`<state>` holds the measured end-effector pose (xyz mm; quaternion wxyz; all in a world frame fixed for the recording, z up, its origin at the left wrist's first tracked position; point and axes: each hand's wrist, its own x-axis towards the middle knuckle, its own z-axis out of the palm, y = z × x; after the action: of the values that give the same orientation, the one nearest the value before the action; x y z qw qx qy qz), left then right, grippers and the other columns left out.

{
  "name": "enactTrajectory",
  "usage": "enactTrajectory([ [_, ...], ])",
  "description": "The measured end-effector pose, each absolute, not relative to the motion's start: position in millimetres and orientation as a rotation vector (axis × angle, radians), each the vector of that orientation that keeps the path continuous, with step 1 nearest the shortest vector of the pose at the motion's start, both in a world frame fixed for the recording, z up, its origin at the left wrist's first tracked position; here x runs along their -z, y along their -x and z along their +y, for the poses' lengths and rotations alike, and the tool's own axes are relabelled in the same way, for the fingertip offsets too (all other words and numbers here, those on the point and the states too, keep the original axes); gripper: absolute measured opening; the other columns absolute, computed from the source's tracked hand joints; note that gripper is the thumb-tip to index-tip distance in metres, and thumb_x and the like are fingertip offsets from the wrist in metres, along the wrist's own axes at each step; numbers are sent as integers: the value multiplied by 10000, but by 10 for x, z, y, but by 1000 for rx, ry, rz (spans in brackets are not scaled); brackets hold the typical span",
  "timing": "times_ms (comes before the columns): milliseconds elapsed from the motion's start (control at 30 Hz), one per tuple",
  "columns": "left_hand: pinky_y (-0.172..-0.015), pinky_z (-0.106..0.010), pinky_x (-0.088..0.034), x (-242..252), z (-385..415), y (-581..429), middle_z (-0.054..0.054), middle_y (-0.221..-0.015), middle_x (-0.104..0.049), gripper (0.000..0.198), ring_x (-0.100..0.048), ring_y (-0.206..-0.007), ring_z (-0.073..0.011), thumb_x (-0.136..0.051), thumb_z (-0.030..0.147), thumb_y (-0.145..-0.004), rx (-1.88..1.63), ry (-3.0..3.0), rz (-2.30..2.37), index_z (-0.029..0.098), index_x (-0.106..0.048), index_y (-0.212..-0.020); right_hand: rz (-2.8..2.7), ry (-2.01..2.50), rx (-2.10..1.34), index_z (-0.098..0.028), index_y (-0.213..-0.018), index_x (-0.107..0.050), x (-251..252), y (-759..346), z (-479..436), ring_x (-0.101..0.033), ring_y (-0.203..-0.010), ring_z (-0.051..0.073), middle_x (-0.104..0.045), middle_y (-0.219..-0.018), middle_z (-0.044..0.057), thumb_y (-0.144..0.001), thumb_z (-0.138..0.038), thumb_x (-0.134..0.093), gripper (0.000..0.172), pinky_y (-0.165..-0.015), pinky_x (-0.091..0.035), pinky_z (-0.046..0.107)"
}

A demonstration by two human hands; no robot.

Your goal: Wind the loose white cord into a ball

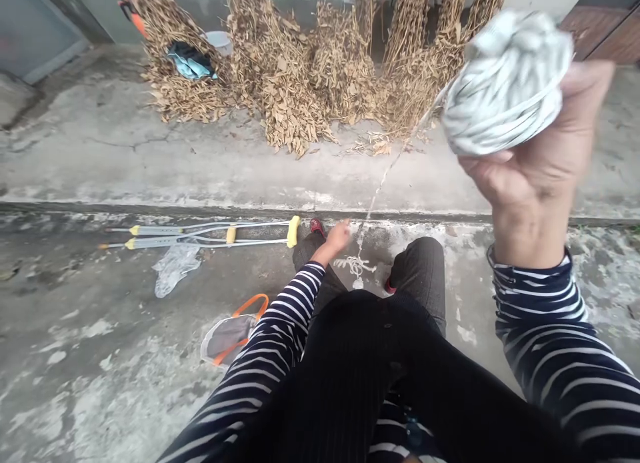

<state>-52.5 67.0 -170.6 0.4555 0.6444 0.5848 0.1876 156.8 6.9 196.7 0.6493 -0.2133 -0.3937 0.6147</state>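
White-and-grey twisted cloth bundle (pixel 507 83) fills your right hand (pixel 537 163), high up and well to the right of the yellow-padded aluminium underarm crutch (pixel 200 233). Your right forearm stands nearly upright in its navy-and-white striped sleeve (pixel 545 323), with the wrist bent back. That hand is closed in a firm fist, squeezing the underside of the bundle, while the top of the bundle bulges out above your knuckles. A thin pale line (pixel 385 176) runs down from the bundle towards the floor; you cannot tell whether it is thread or falling water.

Your left arm reaches forward and low. Its left hand (pixel 339 238) sits just right of the crutch's yellow top pad, close to your red shoe (pixel 317 226). The fingers (pixel 345 228) are pressed together and loosely bunched, with nothing visible in them. You cannot tell whether they touch the shoe.

The crutch lies flat on grey, stained concrete (pixel 75 396). A crumpled translucent plastic bag (pixel 175 270) lies just below it, and dry brown leafy stalks (pixel 300 70) are stacked well beyond it.
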Motion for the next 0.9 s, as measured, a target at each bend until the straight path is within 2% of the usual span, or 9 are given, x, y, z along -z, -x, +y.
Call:
enactTrajectory([
  [67,-1199,-415,-437,1327,827,359,-171,-1465,-638,457,-601,-1382,-253,-508,326,-1014,-769,-1566,1294,148,-608,-1423,-922,479,-1400,-207,-943,-687,-1810,-1518,90,-442,-522,41,-716,-861,-31,-630,-285,-827,352,-305,-176,108],
  [167,-1245,-474,-375,646,866,99,-107,-1439,-663,491,-566,-1417,-263,-579,507,-999,-1207,-1514,875,225,-623,-1399,-827,579,-1493,-193,-976,-671,-1608,-1498,76,-378,-504,40,-676,-795,-23,-628,-257,-772,369,-309,-182,119],
  [267,-1236,-504,-370,89,712,-120,-77,-1422,-668,502,-539,-1438,-276,-596,571,-981,-1255,-1495,621,250,-650,-1362,-805,644,-1513,-206,-957,-653,-1464,-1507,52,-373,-498,36,-666,-795,-25,-650,-291,-772,339,-319,-175,129],
  [400,-1113,-425,-485,-151,511,-280,-64,-1110,-769,435,-687,-1182,-233,-593,571,-982,-1275,-1456,566,191,-741,-1132,-849,723,-1528,-238,-996,-671,-1352,-1586,32,-464,-538,64,-680,-841,-11,-672,-340,-810,366,-344,-271,164],
  [500,-1011,-362,-522,-29,461,-259,-54,-906,-762,415,-708,-977,-195,-564,538,-1000,-1248,-1492,639,167,-745,-955,-862,736,-1511,-260,-1055,-682,-1319,-1692,31,-491,-551,84,-686,-853,-1,-675,-369,-818,418,-345,-291,183],
  [633,-1083,-364,-468,388,420,-65,-59,-932,-768,379,-685,-1001,-197,-517,436,-1017,-1099,-1646,819,168,-726,-849,-881,687,-1455,-304,-1124,-684,-1378,-1825,23,-537,-610,98,-707,-919,-4,-658,-360,-832,493,-339,-254,176],
  [700,-1137,-382,-425,689,374,67,-55,-966,-776,360,-680,-1019,-204,-492,388,-1016,-968,-1722,921,174,-726,-847,-859,644,-1412,-296,-1092,-693,-1455,-1855,-4,-534,-618,83,-711,-951,-17,-649,-335,-836,467,-332,-234,166],
  [800,-1067,-357,-467,1170,274,253,-63,-1047,-782,346,-676,-1045,-217,-443,333,-1010,-711,-1794,1033,180,-744,-933,-780,540,-1351,-262,-993,-699,-1592,-1845,-65,-511,-608,53,-718,-970,-37,-631,-281,-855,395,-327,-220,134],
  [900,-1003,-331,-499,1539,200,372,-49,-948,-781,300,-689,-949,-202,-469,276,-973,-408,-1839,1162,178,-749,-929,-786,482,-1307,-237,-924,-692,-1699,-1796,-115,-472,-584,39,-728,-969,-38,-563,-289,-920,430,-334,-201,112],
])
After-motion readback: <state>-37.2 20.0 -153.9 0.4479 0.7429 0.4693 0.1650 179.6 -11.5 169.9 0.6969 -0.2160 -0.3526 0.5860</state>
